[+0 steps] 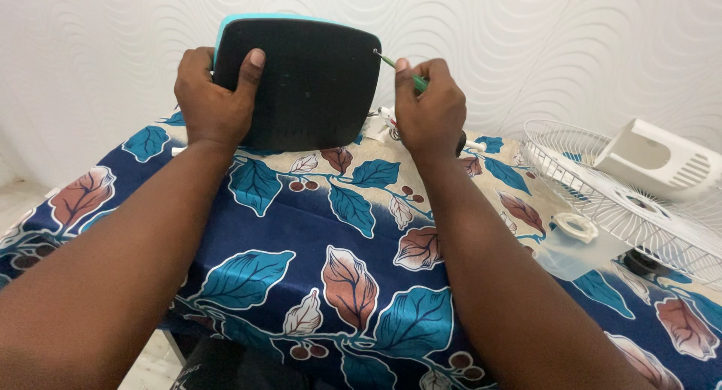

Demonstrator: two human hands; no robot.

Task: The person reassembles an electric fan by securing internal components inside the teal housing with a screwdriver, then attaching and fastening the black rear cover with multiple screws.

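Upright at the far table edge, the black rounded-square plastic base with teal rim (301,81) is gripped by the left hand (214,97), while the right hand (429,112) clasps a thin green-handled screwdriver (395,65) slanting up-left, tip touching the base's upper right corner

Two hands — a left hand (213,104) and a right hand (429,113). One black panel with a teal edge (308,81), one green-handled screwdriver (402,70), one white wire fan grille (602,191), one white plastic housing (654,158), one white ring (575,226) — all over one leaf-patterned cloth (301,232).
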